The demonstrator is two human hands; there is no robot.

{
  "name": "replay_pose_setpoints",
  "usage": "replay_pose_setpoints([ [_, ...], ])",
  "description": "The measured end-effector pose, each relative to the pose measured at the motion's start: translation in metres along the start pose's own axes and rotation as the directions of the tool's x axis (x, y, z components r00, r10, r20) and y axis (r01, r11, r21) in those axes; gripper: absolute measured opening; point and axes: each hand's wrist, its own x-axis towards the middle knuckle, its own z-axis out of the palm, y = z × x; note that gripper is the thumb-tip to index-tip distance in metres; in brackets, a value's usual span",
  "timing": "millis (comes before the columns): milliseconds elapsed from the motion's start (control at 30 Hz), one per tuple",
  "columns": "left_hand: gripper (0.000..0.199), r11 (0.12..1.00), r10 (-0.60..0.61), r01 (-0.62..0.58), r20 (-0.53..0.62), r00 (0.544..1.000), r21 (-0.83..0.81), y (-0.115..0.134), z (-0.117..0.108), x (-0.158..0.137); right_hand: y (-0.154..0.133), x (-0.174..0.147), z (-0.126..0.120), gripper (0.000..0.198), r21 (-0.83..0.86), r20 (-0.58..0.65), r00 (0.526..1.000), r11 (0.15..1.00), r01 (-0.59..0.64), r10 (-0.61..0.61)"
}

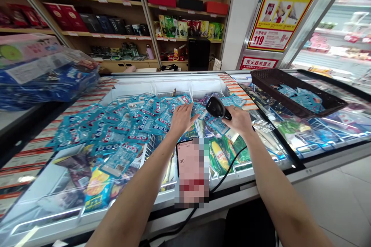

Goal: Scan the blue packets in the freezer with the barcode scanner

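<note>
My right hand (239, 119) is wrapped round the handle of a black barcode scanner (216, 107), its head turned to the left. A black cable (228, 170) runs down from it. To its left, my left hand (182, 117) lies flat over blue packets (139, 117), fingers stretched and thumb apart; whether it touches them I cannot tell. The packets spread in a loose pile across the glass freezer lid (58, 185), and a few more (218, 124) lie beneath the scanner. Below my hands, a phone (188, 162) with a lit, partly blurred screen rests on the glass.
At the right, a dark brown basket (324, 112) holds several blue packets. Plastic-wrapped boxes (43, 73) stand at the left. Frozen goods (220, 154) show through the glass. Behind the freezer are stocked shelves (95, 32) and a black box-shaped unit (198, 53).
</note>
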Motion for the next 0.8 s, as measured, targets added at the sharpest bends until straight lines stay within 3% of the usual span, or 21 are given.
replay_pose_setpoints([
  [300,0.082,0.986,-0.150,0.136,-0.152,0.977,-0.099,-0.009,-0.001,0.002,-0.005,0.002,0.002,0.039,-0.016,0.012,0.999,0.999,0.033,-0.032],
  [800,0.058,0.957,-0.220,0.180,-0.163,0.962,-0.229,-0.011,-0.001,-0.002,-0.011,-0.003,0.003,0.038,0.002,0.008,0.989,0.989,0.147,-0.147],
])
